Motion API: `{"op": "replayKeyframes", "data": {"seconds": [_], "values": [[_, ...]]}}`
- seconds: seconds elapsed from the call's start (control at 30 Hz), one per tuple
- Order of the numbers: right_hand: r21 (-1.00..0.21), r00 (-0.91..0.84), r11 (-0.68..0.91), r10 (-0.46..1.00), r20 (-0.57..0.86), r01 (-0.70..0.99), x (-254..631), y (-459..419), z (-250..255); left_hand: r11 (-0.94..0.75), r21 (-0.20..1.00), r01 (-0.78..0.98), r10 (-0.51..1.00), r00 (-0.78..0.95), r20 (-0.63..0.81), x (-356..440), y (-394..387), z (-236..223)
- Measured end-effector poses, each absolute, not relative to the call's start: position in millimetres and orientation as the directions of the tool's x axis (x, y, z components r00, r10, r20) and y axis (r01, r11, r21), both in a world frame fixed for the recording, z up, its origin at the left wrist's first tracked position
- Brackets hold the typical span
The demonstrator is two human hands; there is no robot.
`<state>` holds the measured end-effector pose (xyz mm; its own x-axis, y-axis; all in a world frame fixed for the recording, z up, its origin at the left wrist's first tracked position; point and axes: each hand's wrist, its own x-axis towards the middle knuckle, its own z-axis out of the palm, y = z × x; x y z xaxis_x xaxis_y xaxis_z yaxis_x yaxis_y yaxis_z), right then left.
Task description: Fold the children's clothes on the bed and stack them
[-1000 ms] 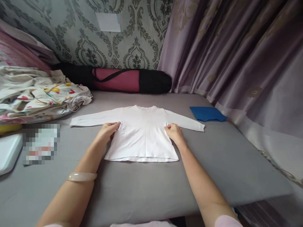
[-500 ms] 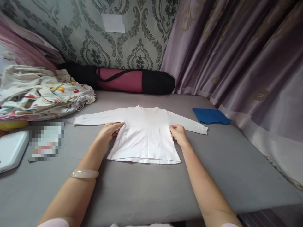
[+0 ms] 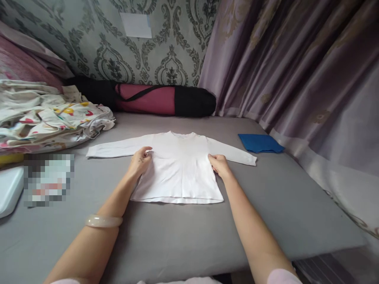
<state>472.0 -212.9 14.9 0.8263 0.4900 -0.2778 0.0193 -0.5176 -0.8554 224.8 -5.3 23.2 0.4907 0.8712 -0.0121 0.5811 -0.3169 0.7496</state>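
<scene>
A white long-sleeved shirt [image 3: 181,173] lies spread flat, its neckline away from me and its hem toward me, with both sleeves stretched out sideways. My left hand [image 3: 141,161] is at the shirt's left side, just under the sleeve; its index finger and thumb are apart, and it holds nothing. On the opposite edge, my right hand [image 3: 218,163] pinches the fabric below the other sleeve. A pale bangle [image 3: 103,221] circles my left forearm.
The shirt rests on a grey-covered surface [image 3: 177,240]. A heap of printed clothes [image 3: 53,116], a white case [image 3: 10,191] and a blurred-out packet [image 3: 50,179] are at left. Behind lies a maroon and black long bag [image 3: 145,100]. Folded blue cloth [image 3: 260,143] sits right, near purple curtains [image 3: 281,71].
My left hand has loosened its pinch on the shirt's side, and its fingers have spread. My right hand keeps its grip. The view has shifted slightly.
</scene>
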Motion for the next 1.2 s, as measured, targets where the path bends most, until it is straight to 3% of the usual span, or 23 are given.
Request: {"op": "replayKeyframes", "data": {"seconds": [0.1, 0.23, 0.47, 0.6, 0.8, 1.0, 1.2], "values": [[-0.767, 0.876, -0.618, 0.453, -0.168, 0.173, 470.4, -213.0, 15.2, -0.414, 0.677, 0.608, 0.844, 0.536, 0.035, 226.8, -4.0, 19.7], [-0.505, 0.883, -0.766, 0.469, -0.017, 0.397, 459.5, -212.7, 22.7, -0.462, 0.626, 0.629, 0.844, 0.529, 0.092, 227.9, -1.7, 13.2], [-0.239, 0.87, -0.843, 0.493, 0.018, 0.482, 437.6, -215.5, 29.2, -0.636, 0.366, 0.679, 0.753, 0.649, 0.105, 220.5, -6.7, 8.5], [-0.157, 0.871, -0.86, 0.491, 0.001, 0.485, 435.1, -216.9, 30.5, -0.637, 0.22, 0.739, 0.763, 0.645, 0.042, 216.2, -12.7, 16.4], [-0.126, 0.881, -0.874, 0.473, -0.002, 0.469, 433.8, -216.9, 33.1, -0.617, 0.136, 0.775, 0.78, 0.625, -0.022, 214.9, -16.9, 25.6], [-0.076, 0.864, -0.862, 0.494, 0.103, 0.502, 436.8, -219.8, 25.2, -0.627, 0.212, 0.75, 0.767, 0.641, 0.003, 207.1, -7.9, 18.8], [0.031, 0.762, -0.784, 0.611, 0.215, 0.62, 441.8, -224.0, 26.7, -0.544, 0.507, 0.668, 0.798, 0.599, 0.067, 193.6, 22.3, 14.9]]}}
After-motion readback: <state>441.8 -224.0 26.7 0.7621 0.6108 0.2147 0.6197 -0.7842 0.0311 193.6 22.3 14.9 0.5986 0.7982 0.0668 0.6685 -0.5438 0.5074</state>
